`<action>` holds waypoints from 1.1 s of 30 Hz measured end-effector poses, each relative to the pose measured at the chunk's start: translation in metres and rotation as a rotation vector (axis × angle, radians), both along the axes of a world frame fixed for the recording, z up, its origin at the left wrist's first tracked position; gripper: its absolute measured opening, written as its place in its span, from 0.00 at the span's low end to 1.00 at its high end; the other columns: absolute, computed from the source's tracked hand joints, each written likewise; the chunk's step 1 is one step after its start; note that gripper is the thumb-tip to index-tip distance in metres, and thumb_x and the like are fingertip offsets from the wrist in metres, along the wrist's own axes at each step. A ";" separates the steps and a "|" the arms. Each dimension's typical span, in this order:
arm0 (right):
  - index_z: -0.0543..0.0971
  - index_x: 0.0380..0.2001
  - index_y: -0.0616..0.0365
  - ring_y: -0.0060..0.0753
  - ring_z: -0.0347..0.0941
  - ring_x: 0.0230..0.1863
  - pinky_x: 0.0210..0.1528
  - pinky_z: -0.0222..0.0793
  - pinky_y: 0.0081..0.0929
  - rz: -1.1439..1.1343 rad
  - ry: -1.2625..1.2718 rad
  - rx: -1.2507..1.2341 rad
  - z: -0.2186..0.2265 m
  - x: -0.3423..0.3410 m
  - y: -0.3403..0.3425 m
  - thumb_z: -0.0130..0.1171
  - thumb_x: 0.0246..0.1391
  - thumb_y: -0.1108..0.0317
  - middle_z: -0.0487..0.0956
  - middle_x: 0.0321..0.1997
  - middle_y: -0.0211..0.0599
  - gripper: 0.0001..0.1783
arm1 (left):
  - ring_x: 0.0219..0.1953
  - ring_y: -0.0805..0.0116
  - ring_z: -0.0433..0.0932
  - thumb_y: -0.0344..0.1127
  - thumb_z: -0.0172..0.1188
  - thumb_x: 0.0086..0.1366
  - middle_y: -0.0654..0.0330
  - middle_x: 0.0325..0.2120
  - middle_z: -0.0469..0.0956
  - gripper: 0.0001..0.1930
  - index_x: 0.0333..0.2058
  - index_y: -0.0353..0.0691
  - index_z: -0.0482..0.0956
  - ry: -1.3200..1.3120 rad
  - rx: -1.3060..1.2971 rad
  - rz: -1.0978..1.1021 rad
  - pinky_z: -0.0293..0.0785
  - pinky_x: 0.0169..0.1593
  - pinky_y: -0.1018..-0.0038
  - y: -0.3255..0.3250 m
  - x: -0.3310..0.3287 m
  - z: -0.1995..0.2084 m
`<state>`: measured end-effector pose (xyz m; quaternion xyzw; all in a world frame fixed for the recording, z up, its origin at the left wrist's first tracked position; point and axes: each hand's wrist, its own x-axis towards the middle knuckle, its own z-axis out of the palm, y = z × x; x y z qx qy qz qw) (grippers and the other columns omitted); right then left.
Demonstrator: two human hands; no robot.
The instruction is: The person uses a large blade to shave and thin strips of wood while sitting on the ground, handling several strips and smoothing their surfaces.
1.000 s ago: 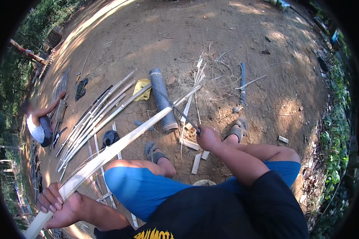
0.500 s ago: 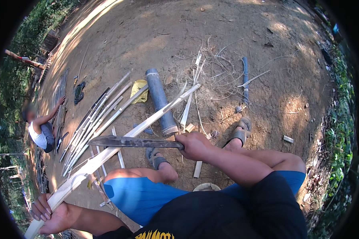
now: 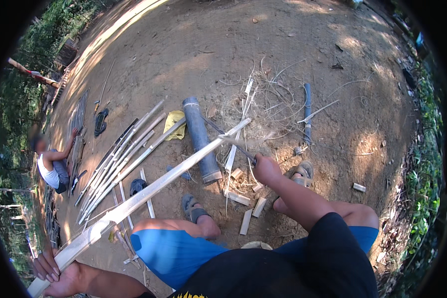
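Observation:
My left hand (image 3: 59,275) grips the near end of a long, pale split bamboo strip (image 3: 159,186) at the lower left. The strip slants up and away to the right, its far end above the ground. My right hand (image 3: 267,169) is closed on the handle of a machete (image 3: 241,149). Its dark blade meets the strip near the far end, partly blurred there. Below that crossing lies a thick blue-grey cylinder (image 3: 199,141), perhaps a length of bamboo. Short pale offcuts (image 3: 246,222) lie on the dirt beneath my right hand.
Several pale bamboo lengths (image 3: 126,164) lie to the left, beside a yellow cloth or bag (image 3: 174,124). Thin curly shavings (image 3: 278,99) spread ahead, near a narrow blue-grey tube (image 3: 307,111). Another person (image 3: 54,166) crouches at the far left. My sandalled feet flank the offcuts.
My right hand has moved forward and right with the machete, whose blade shifted from the strip's middle to near its far end. More offcuts show on the ground. My left hand keeps its grip.

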<state>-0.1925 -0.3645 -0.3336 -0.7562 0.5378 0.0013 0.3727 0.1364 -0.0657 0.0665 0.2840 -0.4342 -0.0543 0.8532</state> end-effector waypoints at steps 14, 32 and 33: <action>0.76 0.41 0.55 0.54 0.80 0.37 0.42 0.74 0.50 0.194 -0.096 -0.019 -0.009 0.009 0.019 0.52 0.57 0.66 0.82 0.34 0.48 0.10 | 0.10 0.77 0.55 0.78 0.25 0.63 0.67 0.11 0.57 0.39 0.19 0.45 0.60 0.075 0.020 0.099 0.53 0.17 0.79 0.009 0.050 0.000; 0.77 0.41 0.55 0.53 0.80 0.42 0.44 0.74 0.47 -0.254 0.006 0.254 -0.117 -0.016 -0.080 0.52 0.55 0.70 0.82 0.38 0.49 0.11 | 0.09 0.76 0.54 0.71 0.27 0.67 0.67 0.08 0.55 0.34 0.16 0.47 0.56 0.097 0.165 0.126 0.52 0.18 0.78 -0.008 0.131 0.036; 0.77 0.40 0.56 0.54 0.79 0.42 0.45 0.73 0.47 -0.237 -0.028 0.200 -0.115 -0.004 -0.086 0.52 0.55 0.69 0.82 0.38 0.50 0.10 | 0.09 0.76 0.53 0.71 0.27 0.67 0.67 0.08 0.55 0.34 0.16 0.47 0.57 0.080 0.146 0.125 0.52 0.18 0.78 -0.015 0.125 0.041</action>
